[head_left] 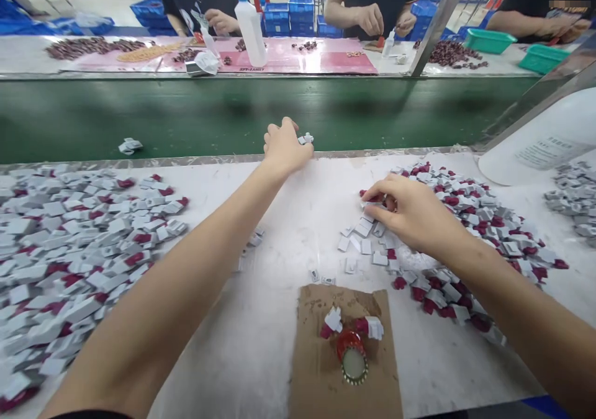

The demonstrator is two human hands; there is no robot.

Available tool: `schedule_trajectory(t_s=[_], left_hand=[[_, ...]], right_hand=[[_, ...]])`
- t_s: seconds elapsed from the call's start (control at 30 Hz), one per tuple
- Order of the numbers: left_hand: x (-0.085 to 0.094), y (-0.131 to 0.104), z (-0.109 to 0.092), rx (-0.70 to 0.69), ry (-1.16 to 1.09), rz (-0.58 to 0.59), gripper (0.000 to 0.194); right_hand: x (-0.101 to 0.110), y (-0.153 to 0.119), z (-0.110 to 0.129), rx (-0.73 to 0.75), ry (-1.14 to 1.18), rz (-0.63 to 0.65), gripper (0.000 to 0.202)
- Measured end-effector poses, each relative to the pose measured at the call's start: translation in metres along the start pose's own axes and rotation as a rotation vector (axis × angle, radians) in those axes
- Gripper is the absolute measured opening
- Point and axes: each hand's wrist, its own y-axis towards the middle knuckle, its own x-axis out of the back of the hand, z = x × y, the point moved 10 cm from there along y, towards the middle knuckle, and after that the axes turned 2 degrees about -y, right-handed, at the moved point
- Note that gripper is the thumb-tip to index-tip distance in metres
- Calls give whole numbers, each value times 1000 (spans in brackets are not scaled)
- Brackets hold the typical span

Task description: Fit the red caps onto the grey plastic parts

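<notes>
Pieces [364,226] partly hidden by right hand [410,213]; left hand [285,148]: grasp unclear.

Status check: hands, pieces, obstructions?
Left hand at near edge of green strip, beside small whitish pieces; grip unclear. Right hand curled at right-side white-and-maroon pile; grip unclear. Nothing visibly blocking either.
</notes>
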Motion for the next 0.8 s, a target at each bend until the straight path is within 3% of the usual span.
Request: schedule_trajectory(t_s=[0.1,0.17,0.23,0.33,0.4,0.5,0.6,0.8], left_hand=[[22,-55,3,-205,147,118,44],[40,-97,18,-273,288,148,38],[57,-131,41,-263,402,136,39],[64,-167,67,-260,461,132,39],[62,-179,75,-285,445,90,34],[59,-185,77,-313,382,-14,25],[56,-189,76,-314,333,-75,18],[52,-205,63,-364,306,-111,16]], right_hand=[[28,-32,17,101,47,-119,7],[34,-66,25,164,35,-114,8],[23,-106,26,200,11,-23,12],[-11,-162,18,183,5,125,10],[-30,-190,13,152,21,157,12],[-43,-209,16,158,83,115,18],[-40,-212,20,170,172,9,18],[-35,-215,2,49,318,-128,13]])
